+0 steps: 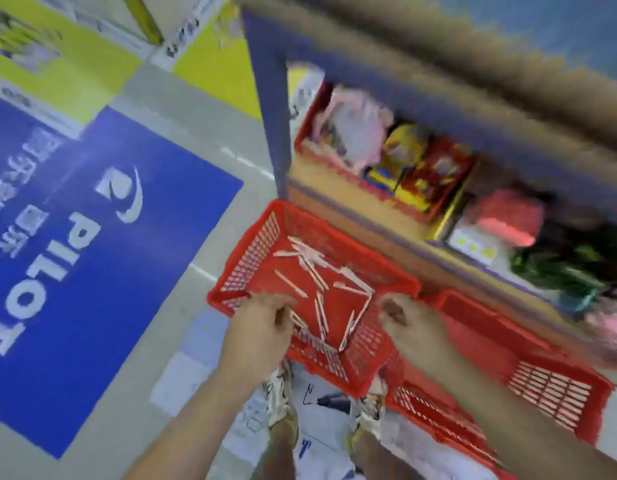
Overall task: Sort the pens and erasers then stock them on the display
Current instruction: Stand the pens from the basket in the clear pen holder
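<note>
shelf goods: blurred, unreadable | pens: smeared, uncountable | basket rim: covered where left hand and right hand grip | lower basket: partly behind right arm | mat: cut left

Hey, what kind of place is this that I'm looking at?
Most likely a stationery shop, though the picture is blurry. A blue PILOT floor graphic lies on the floor, the shelf is packed with colourful packaged goods, and the red basket holds loose pens.
</note>
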### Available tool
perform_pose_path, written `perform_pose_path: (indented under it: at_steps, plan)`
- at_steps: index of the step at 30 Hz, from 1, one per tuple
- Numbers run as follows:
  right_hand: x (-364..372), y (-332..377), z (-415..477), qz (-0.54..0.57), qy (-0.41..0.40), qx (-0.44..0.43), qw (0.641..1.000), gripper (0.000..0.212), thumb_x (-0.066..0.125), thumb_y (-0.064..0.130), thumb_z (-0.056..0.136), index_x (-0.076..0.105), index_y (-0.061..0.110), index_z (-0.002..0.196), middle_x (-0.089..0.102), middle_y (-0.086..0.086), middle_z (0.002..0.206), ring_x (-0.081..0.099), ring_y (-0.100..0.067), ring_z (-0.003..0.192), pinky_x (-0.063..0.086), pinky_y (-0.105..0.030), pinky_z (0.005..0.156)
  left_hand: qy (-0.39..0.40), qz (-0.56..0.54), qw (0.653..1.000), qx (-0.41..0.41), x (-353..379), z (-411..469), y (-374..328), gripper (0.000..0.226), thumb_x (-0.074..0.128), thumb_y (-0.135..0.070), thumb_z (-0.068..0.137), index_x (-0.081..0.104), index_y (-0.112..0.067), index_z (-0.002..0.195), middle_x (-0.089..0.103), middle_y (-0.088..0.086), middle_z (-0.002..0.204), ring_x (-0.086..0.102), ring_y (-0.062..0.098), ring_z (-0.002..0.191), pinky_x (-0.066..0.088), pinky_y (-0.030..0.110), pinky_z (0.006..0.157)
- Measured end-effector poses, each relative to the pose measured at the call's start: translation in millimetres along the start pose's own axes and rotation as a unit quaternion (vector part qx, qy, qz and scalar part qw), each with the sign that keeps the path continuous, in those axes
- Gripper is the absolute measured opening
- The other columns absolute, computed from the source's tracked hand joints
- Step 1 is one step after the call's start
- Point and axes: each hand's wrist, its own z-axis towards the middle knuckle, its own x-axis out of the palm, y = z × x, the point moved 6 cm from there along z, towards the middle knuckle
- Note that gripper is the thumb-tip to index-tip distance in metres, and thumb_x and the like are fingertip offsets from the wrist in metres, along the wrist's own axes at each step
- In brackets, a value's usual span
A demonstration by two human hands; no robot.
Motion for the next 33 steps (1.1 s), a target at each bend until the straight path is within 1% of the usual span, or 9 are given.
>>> perform_pose_path:
  at_steps: [4, 7, 10, 13, 16, 19, 23, 26, 33]
  plan:
    - [86, -66, 81, -0.028, -0.024, 0.011, 0.999, 0.026, 0.064, 0.007, 0.082, 0.065, 0.015, 0.107, 0.069, -0.006, 0.098, 0.066, -0.025, 0.089, 0.051, -0.038, 0.084, 0.055, 0.059, 0.997, 0.018, 88, 64, 77, 0.025, 0.054, -0.015, 0.083, 0.072, -0.023, 0.099, 0.071, 0.004, 0.095, 0.065, 0.026, 0.089, 0.047, 0.029, 0.075]
    - [132, -116, 144, -0.082, -0.061, -0.018, 0.995, 0.033, 0.064, 0.007, 0.079, 0.064, 0.012, 0.112, 0.067, -0.011, 0.107, 0.063, -0.029, 0.099, 0.048, -0.039, 0.089, 0.099, 0.103, 0.986, 0.083, 156, 117, 111, 0.032, 0.045, -0.024, 0.079, 0.072, -0.019, 0.096, 0.071, 0.010, 0.095, 0.065, 0.031, 0.091, 0.052, 0.037, 0.078]
    - [170, -167, 201, -0.127, -0.058, 0.008, 0.990, 0.041, 0.061, 0.008, 0.080, 0.059, 0.013, 0.120, 0.062, -0.012, 0.119, 0.058, -0.029, 0.110, 0.043, -0.034, 0.094, 0.124, 0.151, 0.974, 0.116, 216, 169, 134, 0.035, 0.054, -0.018, 0.081, 0.065, -0.025, 0.113, 0.067, 0.008, 0.109, 0.061, 0.029, 0.102, 0.047, 0.034, 0.087]
    - [210, -213, 242, -0.211, -0.006, 0.008, 0.977, 0.051, 0.060, 0.010, 0.080, 0.050, 0.016, 0.130, 0.053, -0.013, 0.129, 0.053, -0.032, 0.118, 0.044, -0.039, 0.098, 0.153, 0.272, 0.932, 0.185, 279, 212, 152, 0.059, 0.057, -0.017, 0.083, 0.039, -0.027, 0.139, 0.047, 0.004, 0.134, 0.043, 0.025, 0.123, 0.035, 0.032, 0.099]
    - [228, -241, 271, -0.294, 0.004, -0.008, 0.956, 0.057, 0.059, 0.012, 0.079, 0.043, 0.021, 0.134, 0.049, -0.010, 0.128, 0.052, -0.034, 0.115, 0.047, -0.044, 0.094, 0.173, 0.353, 0.899, 0.195, 326, 237, 169, 0.083, 0.058, -0.012, 0.080, 0.013, -0.034, 0.146, 0.013, 0.005, 0.154, 0.021, 0.029, 0.138, 0.040, 0.043, 0.100]
    - [231, -244, 290, -0.365, -0.034, -0.021, 0.930, 0.047, 0.057, 0.015, 0.086, 0.043, 0.021, 0.131, 0.045, -0.009, 0.125, 0.047, -0.031, 0.115, 0.048, -0.042, 0.090, 0.172, 0.381, 0.889, 0.187, 344, 251, 176, 0.079, 0.052, -0.014, 0.089, 0.005, -0.038, 0.148, -0.003, -0.001, 0.158, 0.013, 0.027, 0.142, 0.039, 0.045, 0.098]
    - [239, -238, 300, -0.417, -0.040, -0.036, 0.907, 0.033, 0.054, 0.015, 0.088, 0.048, 0.018, 0.121, 0.041, -0.012, 0.125, 0.040, -0.034, 0.115, 0.046, -0.040, 0.085, 0.139, 0.379, 0.891, 0.209, 348, 260, 171, 0.054, 0.042, -0.020, 0.094, 0.026, -0.038, 0.142, 0.026, 0.003, 0.144, 0.031, 0.026, 0.128, 0.042, 0.042, 0.090]
    - [239, -235, 300, -0.410, -0.044, -0.026, 0.910, 0.032, 0.050, 0.010, 0.088, 0.050, 0.014, 0.121, 0.042, -0.016, 0.127, 0.045, -0.037, 0.113, 0.047, -0.041, 0.083, 0.122, 0.389, 0.890, 0.205, 349, 260, 170, 0.037, 0.034, -0.017, 0.096, 0.040, -0.024, 0.132, 0.040, 0.004, 0.128, 0.038, 0.026, 0.121, 0.042, 0.039, 0.087]
    - [239, -230, 302, -0.405, -0.041, -0.020, 0.913, 0.042, 0.058, 0.007, 0.080, 0.042, 0.010, 0.119, 0.053, -0.016, 0.118, 0.055, -0.032, 0.108, 0.047, -0.038, 0.085, 0.166, 0.419, 0.875, 0.176, 347, 258, 182, 0.032, 0.040, -0.022, 0.097, 0.045, -0.012, 0.127, 0.058, 0.007, 0.121, 0.057, 0.029, 0.110, 0.049, 0.037, 0.079]
